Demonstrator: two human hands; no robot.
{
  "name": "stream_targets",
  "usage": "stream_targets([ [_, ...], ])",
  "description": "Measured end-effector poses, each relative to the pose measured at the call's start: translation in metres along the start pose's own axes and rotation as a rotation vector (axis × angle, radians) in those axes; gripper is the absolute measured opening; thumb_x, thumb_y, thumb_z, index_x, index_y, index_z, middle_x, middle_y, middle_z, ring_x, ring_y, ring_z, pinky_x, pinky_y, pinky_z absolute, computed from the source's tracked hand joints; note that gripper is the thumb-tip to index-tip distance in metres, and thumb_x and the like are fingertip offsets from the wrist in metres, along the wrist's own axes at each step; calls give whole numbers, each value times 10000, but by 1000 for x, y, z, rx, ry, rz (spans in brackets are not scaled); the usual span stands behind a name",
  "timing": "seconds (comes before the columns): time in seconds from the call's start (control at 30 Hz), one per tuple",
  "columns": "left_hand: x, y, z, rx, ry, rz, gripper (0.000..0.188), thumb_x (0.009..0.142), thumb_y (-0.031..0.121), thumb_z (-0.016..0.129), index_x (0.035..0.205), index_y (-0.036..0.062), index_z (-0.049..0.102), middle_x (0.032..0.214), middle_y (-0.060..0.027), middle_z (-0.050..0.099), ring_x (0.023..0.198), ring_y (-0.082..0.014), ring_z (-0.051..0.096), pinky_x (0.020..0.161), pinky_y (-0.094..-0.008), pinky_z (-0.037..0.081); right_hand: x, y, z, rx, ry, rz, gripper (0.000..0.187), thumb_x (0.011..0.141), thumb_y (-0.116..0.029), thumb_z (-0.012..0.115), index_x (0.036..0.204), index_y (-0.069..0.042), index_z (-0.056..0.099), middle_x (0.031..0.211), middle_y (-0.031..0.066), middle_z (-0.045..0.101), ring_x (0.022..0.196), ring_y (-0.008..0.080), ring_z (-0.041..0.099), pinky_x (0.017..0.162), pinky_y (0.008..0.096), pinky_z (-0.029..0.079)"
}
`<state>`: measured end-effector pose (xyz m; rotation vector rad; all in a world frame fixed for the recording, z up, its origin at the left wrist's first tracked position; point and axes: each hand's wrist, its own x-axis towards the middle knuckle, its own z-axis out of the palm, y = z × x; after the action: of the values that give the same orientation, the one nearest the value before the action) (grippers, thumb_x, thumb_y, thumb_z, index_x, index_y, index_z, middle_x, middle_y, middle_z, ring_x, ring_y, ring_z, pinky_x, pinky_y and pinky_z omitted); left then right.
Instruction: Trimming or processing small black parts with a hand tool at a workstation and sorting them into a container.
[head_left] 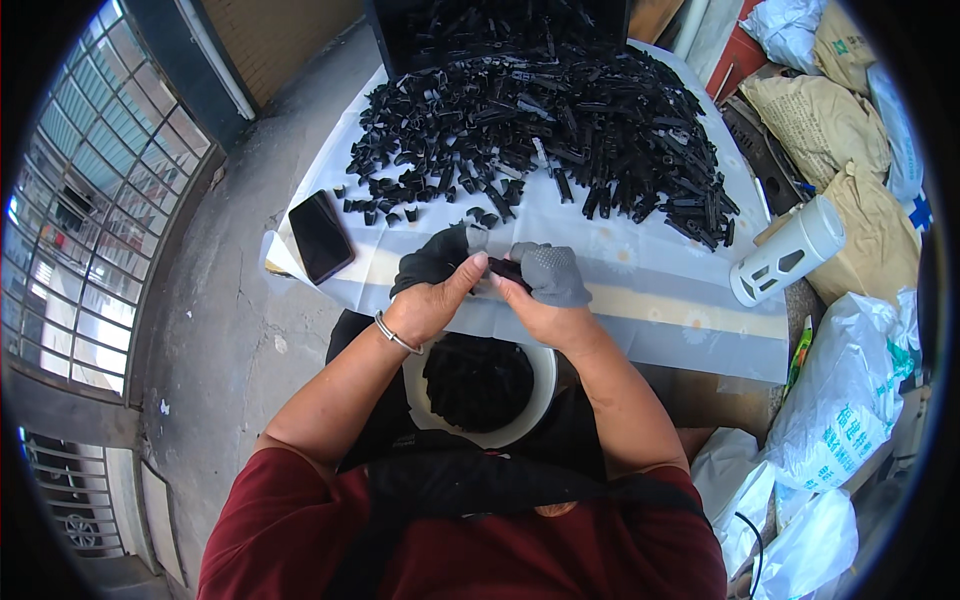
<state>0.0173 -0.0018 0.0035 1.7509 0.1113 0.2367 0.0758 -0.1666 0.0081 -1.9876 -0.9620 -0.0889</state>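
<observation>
My left hand (437,283), in a black glove that leaves the thumb bare, meets my right hand (550,288), in a grey dotted glove with a bare thumb. Between them, over the near edge of the table, both hands grip a small black plastic part (507,269); the fingers hide most of it. Just beyond lies a big heap of black plastic parts (560,120), short curved pieces at the left and long narrow ones at the right. Below my hands, a pale round bucket (548,385) holds many black pieces (478,385).
A dark phone (320,237) lies on the white-covered table (640,285) at the left. On the right stands a tilted-looking white tumbler (790,250). A black crate (500,30) backs the heap. Sacks (820,120) and plastic bags (840,400) crowd the right side.
</observation>
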Motion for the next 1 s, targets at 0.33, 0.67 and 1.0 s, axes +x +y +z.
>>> stream_targets([
  [0.33, -9, 0, -5, -27, -47, -216, 519, 898, 478, 425, 925, -2, 621, 727, -77, 598, 647, -142, 522, 612, -285, 441, -1, -15, -4, 4, 94, -262, 252, 760, -206, 645, 936, -42, 571, 835, 117, 593, 737, 304, 552, 663, 401, 414],
  [0.67, -5, 11, -15, 127, -108, -165, 392, 918, 348, 429, 862, 8, 616, 642, -51, 572, 563, -125, 502, 549, -281, 428, -6, -11, -17, -349, 4, -249, 209, 813, -237, 610, 828, -30, 628, 746, 105, 609, 667, 310, 552, 627, 389, 436],
  [1.0, -1, 23, -15, 354, -136, 4, 372, 923, 313, 395, 845, 7, 591, 661, -159, 577, 591, -282, 548, 598, -362, 448, -11, -14, -15, -376, 44, -283, 175, 794, -226, 616, 854, -62, 628, 728, 86, 605, 664, 294, 557, 605, 386, 436],
])
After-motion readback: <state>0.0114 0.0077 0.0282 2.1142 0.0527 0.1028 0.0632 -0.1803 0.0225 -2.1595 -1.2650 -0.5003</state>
